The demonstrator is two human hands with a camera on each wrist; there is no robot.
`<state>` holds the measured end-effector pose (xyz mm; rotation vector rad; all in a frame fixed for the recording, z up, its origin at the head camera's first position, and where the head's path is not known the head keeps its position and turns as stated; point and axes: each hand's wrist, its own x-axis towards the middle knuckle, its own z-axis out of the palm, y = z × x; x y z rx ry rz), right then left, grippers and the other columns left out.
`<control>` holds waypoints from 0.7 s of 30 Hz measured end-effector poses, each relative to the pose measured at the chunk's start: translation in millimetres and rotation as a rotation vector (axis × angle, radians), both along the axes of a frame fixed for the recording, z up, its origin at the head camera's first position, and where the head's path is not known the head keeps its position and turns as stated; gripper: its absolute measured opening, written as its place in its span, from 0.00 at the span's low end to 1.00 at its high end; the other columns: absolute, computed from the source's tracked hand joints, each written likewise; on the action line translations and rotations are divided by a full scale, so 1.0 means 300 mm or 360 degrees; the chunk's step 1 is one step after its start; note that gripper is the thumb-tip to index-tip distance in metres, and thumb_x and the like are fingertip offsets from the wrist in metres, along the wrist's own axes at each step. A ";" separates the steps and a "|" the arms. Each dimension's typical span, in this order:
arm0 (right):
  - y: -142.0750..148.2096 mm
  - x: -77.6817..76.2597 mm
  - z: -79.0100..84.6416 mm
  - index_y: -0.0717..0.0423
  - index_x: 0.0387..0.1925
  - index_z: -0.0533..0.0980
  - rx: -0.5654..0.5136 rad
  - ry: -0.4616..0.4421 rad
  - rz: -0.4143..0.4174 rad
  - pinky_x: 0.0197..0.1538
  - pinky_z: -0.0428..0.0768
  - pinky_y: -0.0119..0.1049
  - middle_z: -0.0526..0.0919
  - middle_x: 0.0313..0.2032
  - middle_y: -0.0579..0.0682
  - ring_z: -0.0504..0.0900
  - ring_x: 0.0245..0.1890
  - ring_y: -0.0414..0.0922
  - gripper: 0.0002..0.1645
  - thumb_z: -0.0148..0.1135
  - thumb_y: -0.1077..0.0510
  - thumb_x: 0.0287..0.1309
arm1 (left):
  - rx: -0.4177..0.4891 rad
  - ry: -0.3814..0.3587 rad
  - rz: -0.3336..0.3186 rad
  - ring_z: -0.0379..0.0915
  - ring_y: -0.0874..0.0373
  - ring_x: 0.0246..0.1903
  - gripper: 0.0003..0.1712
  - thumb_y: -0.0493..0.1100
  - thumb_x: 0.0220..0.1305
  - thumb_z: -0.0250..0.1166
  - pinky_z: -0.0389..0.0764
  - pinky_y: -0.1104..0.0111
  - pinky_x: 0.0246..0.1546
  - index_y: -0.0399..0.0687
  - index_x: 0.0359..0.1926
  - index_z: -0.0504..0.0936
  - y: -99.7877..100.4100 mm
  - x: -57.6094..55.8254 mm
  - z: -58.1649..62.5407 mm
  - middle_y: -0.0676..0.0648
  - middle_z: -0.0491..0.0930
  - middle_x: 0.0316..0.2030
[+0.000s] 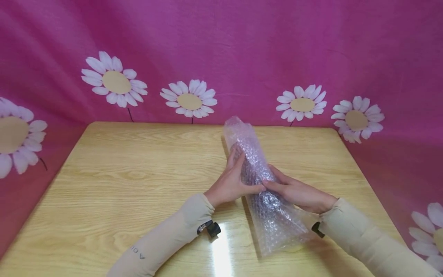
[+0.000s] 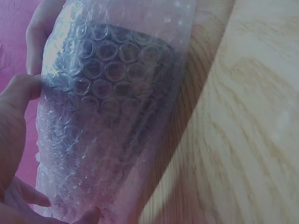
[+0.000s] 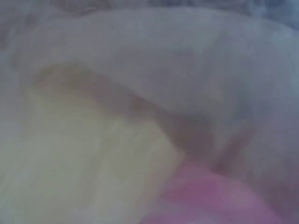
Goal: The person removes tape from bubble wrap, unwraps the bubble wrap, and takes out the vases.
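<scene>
A long bundle of clear bubble wrap (image 1: 254,154) lies slanted across the right half of the table, its far end near the back edge. Through the film a dark object (image 2: 117,60) shows, its kind hidden by the bubbles. My left hand (image 1: 228,188) holds the bundle from the left, thumb across its top and fingers at its far left side. From the right, my right hand (image 1: 301,194) grips the bundle around its middle, thumb close to the left thumb. Loose film (image 3: 154,46) fills most of the right wrist view, badly blurred.
The wood-grain table (image 1: 138,173) extends widely to the left of the bundle. A pink cloth (image 1: 235,57) with white daisies hangs behind it and along both sides. Dark wrist cameras sit under both sleeves, the left camera (image 1: 213,229) near the bundle.
</scene>
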<state>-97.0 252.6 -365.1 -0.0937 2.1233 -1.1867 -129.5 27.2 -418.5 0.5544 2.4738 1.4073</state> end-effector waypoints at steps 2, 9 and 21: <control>0.004 0.002 0.004 0.39 0.83 0.29 0.0017 0.0010 0.0010 0.82 0.44 0.65 0.31 0.84 0.58 0.36 0.84 0.62 0.57 0.50 0.29 0.72 | 0.0001 -0.0005 -0.0007 0.46 0.39 0.82 0.78 0.69 0.49 0.78 0.61 0.45 0.78 0.52 0.84 0.35 -0.004 0.003 0.000 0.52 0.16 0.82; 0.008 0.013 0.015 0.35 0.83 0.32 0.0054 0.0040 0.0012 0.81 0.47 0.68 0.33 0.84 0.59 0.37 0.83 0.64 0.55 0.50 0.29 0.72 | -0.0009 -0.0009 -0.0006 0.47 0.38 0.81 0.77 0.69 0.51 0.77 0.61 0.45 0.78 0.53 0.84 0.35 -0.007 0.007 -0.002 0.53 0.15 0.82; 0.031 0.054 0.035 0.31 0.84 0.38 0.0076 0.0059 -0.0004 0.78 0.55 0.73 0.41 0.84 0.57 0.48 0.83 0.64 0.53 0.55 0.31 0.70 | -0.0021 0.0012 -0.0007 0.49 0.39 0.81 0.75 0.70 0.53 0.76 0.60 0.47 0.80 0.53 0.84 0.35 -0.007 0.007 0.001 0.54 0.16 0.82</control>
